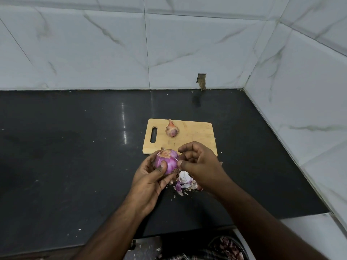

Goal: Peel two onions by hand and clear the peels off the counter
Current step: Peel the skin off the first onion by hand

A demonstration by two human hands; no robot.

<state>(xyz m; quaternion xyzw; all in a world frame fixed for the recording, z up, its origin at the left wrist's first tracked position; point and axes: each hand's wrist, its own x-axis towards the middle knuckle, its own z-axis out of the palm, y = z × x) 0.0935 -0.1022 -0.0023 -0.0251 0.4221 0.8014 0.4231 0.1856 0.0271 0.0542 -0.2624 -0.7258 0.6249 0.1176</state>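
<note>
The left hand (150, 177) covers the lower left of the onion (167, 163). The right hand (201, 166) hides part of the peels (185, 182) and the board's (195, 136) near corner. At lower right, the frame's edge cuts off a bowl (228, 247), its contents blurred.

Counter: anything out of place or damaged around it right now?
Yes. Loose peels lie on the counter, not on the board. Behind, the wall tile has a broken notch at its lower edge, exposing brown material.

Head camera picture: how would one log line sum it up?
step: peeling | left hand: holds purple onion | right hand: picks its skin | papery peel pile: on black counter
</note>
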